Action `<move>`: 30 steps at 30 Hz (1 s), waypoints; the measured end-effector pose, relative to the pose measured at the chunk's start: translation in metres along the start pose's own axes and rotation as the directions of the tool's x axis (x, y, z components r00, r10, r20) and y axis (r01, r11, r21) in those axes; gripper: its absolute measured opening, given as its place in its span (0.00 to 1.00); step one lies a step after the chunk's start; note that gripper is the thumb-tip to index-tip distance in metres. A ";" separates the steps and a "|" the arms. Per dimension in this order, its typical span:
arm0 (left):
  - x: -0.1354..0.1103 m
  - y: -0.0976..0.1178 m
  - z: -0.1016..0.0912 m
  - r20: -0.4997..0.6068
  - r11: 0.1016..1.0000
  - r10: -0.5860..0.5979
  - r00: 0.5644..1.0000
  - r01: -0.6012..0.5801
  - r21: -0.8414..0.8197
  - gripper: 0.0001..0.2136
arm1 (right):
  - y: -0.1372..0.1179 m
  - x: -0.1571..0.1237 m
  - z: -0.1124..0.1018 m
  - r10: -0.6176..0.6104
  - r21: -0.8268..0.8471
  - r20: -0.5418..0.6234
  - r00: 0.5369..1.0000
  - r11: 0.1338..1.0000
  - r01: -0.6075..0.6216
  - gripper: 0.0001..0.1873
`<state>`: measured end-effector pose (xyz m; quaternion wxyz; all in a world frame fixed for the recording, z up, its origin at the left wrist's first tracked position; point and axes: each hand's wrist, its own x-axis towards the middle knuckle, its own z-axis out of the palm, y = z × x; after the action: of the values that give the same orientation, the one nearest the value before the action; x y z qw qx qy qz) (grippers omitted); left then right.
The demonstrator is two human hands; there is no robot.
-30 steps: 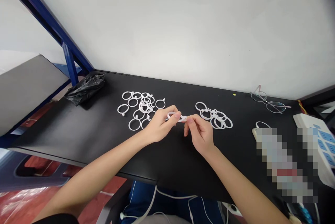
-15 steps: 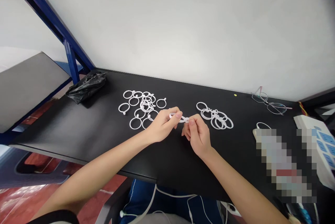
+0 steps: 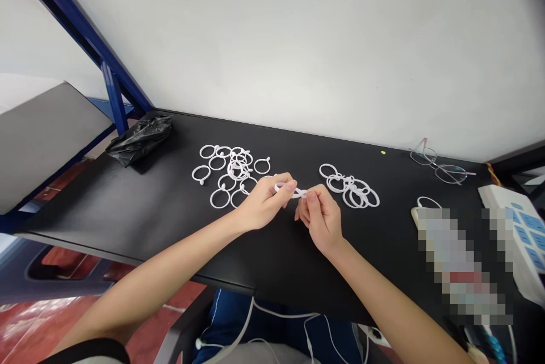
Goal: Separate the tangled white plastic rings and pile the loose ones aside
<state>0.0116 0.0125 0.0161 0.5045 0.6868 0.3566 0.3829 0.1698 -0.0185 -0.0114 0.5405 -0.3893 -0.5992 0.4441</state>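
Note:
Between thumb and fingers, my left hand (image 3: 268, 200) pinches a white curtain ring (image 3: 293, 193) above the black desk. My right hand (image 3: 321, 216) is closed on the small knob end of the same ring, its fingertips covering most of that part. Left of my hands lies a scattered group of white rings (image 3: 219, 199), several overlapping, each with a small knob or eyelet; my left hand hides a few of them. To the right of my hands sits a second, tighter cluster of white rings (image 3: 351, 198), overlapping one another.
A crumpled black plastic bag (image 3: 140, 139) lies at the desk's left end. Eyeglasses (image 3: 450, 174) rest at the back right. A blurred-out phone-like object (image 3: 415, 216) with a cable and a white power strip (image 3: 523, 273) occupy the right side. White cables (image 3: 281, 317) hang below the front edge.
Both hands keep their hold on the ring with almost no movement. The whole view has shifted very slightly; the two groups of rings lie as before.

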 end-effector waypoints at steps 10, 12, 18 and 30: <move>0.001 0.000 -0.003 0.008 1.000 -0.014 1.000 0.014 0.009 0.24 | 0.001 0.000 -0.002 -0.033 -0.074 0.013 0.999 0.997 0.034 0.15; 0.001 0.001 -0.005 0.007 1.000 -0.012 1.000 0.011 0.025 0.24 | 0.002 -0.001 -0.003 -0.048 -0.121 0.028 0.998 0.991 0.051 0.15; 0.002 0.003 -0.008 0.006 0.999 0.010 1.000 -0.010 0.032 0.24 | 0.008 -0.002 -0.005 -0.161 -0.206 0.010 0.987 0.965 0.160 0.22; 0.009 0.004 -0.018 -0.072 0.957 -0.030 0.997 0.049 0.286 0.24 | 0.000 0.014 -0.015 -0.168 -0.529 -0.118 0.979 0.845 0.081 0.24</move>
<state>0.0000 0.0276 0.0250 0.3944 0.7324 0.4388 0.3398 0.1829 -0.0033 -0.0070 0.4889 -0.5155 -0.6758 0.1961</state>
